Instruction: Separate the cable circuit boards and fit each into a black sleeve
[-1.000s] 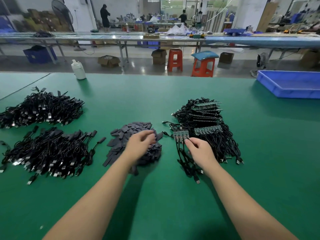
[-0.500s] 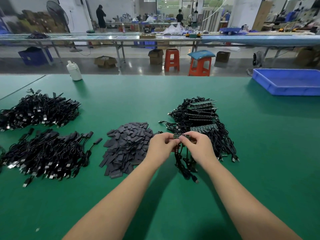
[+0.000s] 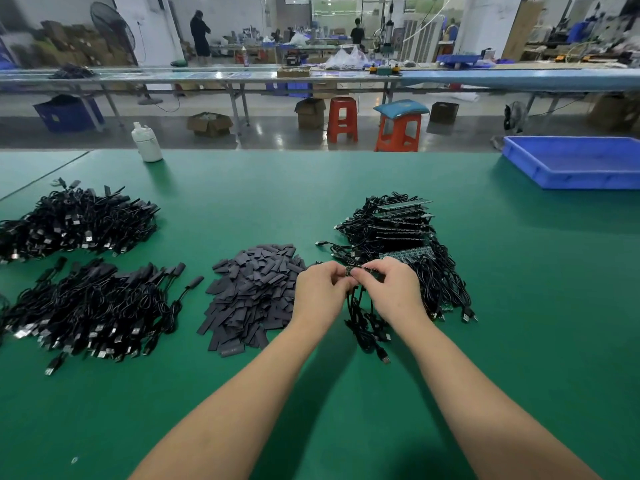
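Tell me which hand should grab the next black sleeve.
Left. The left hand sits right beside the sleeve pile, while the right hand is on the far side, pinching the board strip.

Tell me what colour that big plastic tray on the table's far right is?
Blue. The shallow plastic tray shows clearly in the head view.

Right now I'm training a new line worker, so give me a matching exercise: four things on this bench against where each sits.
Things:
1. sleeves
2. tray
3. bottle
4. board strip

Places:
A. far left edge of the table
B. pinched between both hands
C. far right of the table
D. piled just left of the hands

Pairs: 1-D, 2-C, 3-A, 4-B
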Tool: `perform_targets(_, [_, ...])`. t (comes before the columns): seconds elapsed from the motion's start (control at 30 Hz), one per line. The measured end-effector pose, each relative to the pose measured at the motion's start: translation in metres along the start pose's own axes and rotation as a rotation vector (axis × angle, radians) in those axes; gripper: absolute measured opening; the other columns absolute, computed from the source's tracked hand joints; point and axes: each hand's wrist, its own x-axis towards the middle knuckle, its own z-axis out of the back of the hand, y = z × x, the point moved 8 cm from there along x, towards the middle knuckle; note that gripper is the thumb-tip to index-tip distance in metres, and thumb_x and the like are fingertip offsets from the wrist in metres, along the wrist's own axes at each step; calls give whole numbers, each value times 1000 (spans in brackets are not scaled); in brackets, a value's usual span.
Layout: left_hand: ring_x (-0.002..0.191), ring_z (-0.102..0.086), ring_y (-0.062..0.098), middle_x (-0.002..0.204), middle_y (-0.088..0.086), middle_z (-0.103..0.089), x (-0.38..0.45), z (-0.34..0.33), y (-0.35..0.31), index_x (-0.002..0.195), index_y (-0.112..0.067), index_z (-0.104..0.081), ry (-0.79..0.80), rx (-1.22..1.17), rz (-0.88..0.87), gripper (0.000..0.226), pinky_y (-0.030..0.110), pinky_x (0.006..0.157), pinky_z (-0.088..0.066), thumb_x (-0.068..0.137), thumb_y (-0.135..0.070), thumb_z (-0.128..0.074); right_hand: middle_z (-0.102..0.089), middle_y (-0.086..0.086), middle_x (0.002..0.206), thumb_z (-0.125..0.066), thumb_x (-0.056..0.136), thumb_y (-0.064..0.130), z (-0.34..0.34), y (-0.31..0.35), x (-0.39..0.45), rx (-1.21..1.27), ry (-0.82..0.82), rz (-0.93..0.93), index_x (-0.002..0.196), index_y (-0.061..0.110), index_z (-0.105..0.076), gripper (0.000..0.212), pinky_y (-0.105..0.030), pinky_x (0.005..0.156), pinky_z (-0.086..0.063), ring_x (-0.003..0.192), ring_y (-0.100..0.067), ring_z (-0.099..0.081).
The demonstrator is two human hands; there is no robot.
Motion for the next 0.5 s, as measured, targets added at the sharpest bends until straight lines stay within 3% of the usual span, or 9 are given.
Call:
perform_targets(0.13, [67,-62,7,64,-12,-65,-2,2,-2,73,-25,-68,-44,10,-8,12,26,68,-45,84,-27,-72,-61,2,82,-71,89,35,2,7,-3,-10,-55,17,94,17,-77,20,-29,66,-35,72,-11,-52])
perform_targets(0.27, [72,-66,9,71,-9,-70,-2,1,-1,75,-25,-69,-58,-24,7,9,33,78,-53,84,-25,-71,-63,-1,86,-71,89,33,3,9,-9,11,-104,2,94,15,-77,19,-31,72,-40,81,-16,-56])
perform_targets(0.4, [69,-64,7,67,-10,-68,-5,2,-2,74,-22,-70,-100,-27,-6,12,34,76,-52,83,-29,-72,-59,0,81,-69,91,33,4,8,-14,-4,-161,-9,91,15,-76,20,-29,66,-31,78,-17,-55])
perform_targets(0.5, [69,-65,8,67,-9,-69,-5,2,-3,74,-23,-70,-98,-51,-15,12,34,75,-54,84,-29,-73,-62,0,82,-69,91,34,4,8,-12,37,-131,6,91,16,-76,19,-28,67,-34,78,-15,-55])
